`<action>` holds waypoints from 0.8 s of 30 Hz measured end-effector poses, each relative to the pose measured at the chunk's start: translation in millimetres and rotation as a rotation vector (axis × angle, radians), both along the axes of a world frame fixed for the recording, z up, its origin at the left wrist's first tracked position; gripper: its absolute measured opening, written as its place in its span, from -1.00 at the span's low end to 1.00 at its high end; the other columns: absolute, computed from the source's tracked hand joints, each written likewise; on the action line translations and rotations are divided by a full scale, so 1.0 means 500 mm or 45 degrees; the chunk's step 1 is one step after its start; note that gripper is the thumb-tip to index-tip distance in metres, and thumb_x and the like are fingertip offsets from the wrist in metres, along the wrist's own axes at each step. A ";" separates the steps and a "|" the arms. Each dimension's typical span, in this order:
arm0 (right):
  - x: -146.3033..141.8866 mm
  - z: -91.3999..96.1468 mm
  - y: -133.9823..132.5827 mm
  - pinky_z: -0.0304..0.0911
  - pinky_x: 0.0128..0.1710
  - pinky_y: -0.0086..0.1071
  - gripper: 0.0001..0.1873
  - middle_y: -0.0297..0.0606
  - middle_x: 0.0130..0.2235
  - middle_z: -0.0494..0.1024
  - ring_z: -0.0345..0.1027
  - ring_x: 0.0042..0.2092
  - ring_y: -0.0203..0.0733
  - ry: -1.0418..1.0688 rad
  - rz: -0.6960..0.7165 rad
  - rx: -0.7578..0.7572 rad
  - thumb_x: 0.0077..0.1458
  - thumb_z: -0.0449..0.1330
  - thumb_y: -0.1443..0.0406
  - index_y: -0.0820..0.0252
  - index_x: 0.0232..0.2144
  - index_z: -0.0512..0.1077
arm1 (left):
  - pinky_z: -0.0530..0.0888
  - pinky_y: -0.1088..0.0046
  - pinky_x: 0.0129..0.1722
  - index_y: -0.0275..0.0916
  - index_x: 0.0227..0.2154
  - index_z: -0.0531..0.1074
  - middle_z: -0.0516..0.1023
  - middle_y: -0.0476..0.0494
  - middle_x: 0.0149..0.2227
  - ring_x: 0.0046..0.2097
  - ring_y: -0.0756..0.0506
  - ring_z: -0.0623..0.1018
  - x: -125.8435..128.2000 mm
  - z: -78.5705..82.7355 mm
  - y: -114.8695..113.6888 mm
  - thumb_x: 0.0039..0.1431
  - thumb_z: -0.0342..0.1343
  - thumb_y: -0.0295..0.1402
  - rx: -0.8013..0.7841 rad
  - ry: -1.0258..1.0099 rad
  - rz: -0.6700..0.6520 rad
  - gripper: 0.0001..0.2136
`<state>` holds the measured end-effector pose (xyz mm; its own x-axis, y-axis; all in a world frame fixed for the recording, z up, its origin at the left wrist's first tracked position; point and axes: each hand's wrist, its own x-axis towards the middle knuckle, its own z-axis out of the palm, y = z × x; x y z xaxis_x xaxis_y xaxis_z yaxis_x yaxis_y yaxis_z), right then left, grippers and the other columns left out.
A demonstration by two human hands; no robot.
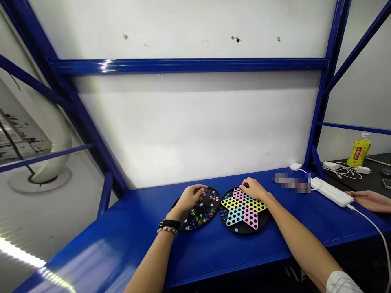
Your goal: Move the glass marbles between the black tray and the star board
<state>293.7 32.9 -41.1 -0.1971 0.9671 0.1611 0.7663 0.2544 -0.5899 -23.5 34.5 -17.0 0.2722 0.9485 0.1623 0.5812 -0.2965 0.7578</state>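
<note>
A round black tray (207, 217) holding several colourful marbles (200, 219) lies on the blue table. My left hand (190, 198) is over its far left part, thumb and fingers pinched together; whatever may be between them is too small to make out. Beside the tray, almost touching it, is a round black Chinese checkers board (244, 230) with a star of pink, yellow and light blue points (242, 209). At the star's far pink point is my right hand (255, 189), its fingers curled and closed, hiding anything at their tips. Dark blue pieces show along the board's left rim.
A white power strip (332, 192) with cables and a white charger (295, 166) lie on the right side of the blue table (137, 228). Another person's hand (371, 201) rests beyond the strip. A yellow bottle (359, 150) stands on the dark table. Blue metal posts frame the table.
</note>
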 end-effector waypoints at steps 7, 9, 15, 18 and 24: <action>0.001 -0.015 0.010 0.17 -0.34 -0.37 -0.68 -0.17 -0.18 0.50 0.38 -0.22 -0.15 0.005 -0.003 0.018 0.23 0.05 0.07 0.13 -0.38 0.42 | 0.53 0.30 -0.16 -0.26 -0.11 0.51 0.64 -0.21 -0.21 -0.15 -0.21 0.60 -0.052 0.037 -0.015 -0.08 0.22 0.13 -0.116 -0.079 0.028 -0.40; 0.001 -0.015 0.010 0.16 -0.33 -0.37 -0.71 -0.17 -0.19 0.51 0.38 -0.22 -0.14 0.017 -0.002 0.024 0.22 0.07 0.08 0.13 -0.38 0.43 | 0.52 0.34 -0.27 -0.25 -0.13 0.52 0.63 -0.16 -0.32 -0.24 -0.19 0.59 -0.072 0.040 -0.025 -0.09 0.22 0.14 -0.249 0.013 -0.035 -0.40; 0.000 -0.012 0.005 0.16 -0.33 -0.35 -0.72 -0.18 -0.22 0.51 0.37 -0.25 -0.14 0.054 0.009 0.018 0.20 0.08 0.10 0.13 -0.41 0.42 | 0.42 0.45 -0.41 -0.23 -0.31 0.59 0.57 -0.09 -0.45 -0.38 -0.10 0.53 -0.091 0.024 -0.048 -0.06 0.13 0.24 -0.445 0.256 -0.155 -0.42; -0.001 -0.018 0.006 0.17 -0.32 -0.34 -0.70 -0.18 -0.24 0.50 0.37 -0.25 -0.14 0.070 0.017 0.032 0.20 0.07 0.09 0.14 -0.44 0.39 | 0.42 0.43 -0.40 -0.24 -0.32 0.59 0.62 -0.17 -0.37 -0.33 -0.14 0.54 -0.089 0.032 -0.053 -0.07 0.03 0.33 -0.385 0.168 -0.058 -0.32; -0.003 -0.027 0.012 0.16 -0.33 -0.37 -0.68 -0.20 -0.27 0.50 0.35 -0.28 -0.17 0.069 0.019 0.063 0.20 0.07 0.08 0.13 -0.47 0.39 | 0.48 0.34 -0.18 -0.23 -0.23 0.58 0.64 -0.18 -0.20 -0.12 -0.24 0.55 -0.115 0.062 -0.102 0.00 -0.06 0.33 -0.146 0.140 0.064 -0.30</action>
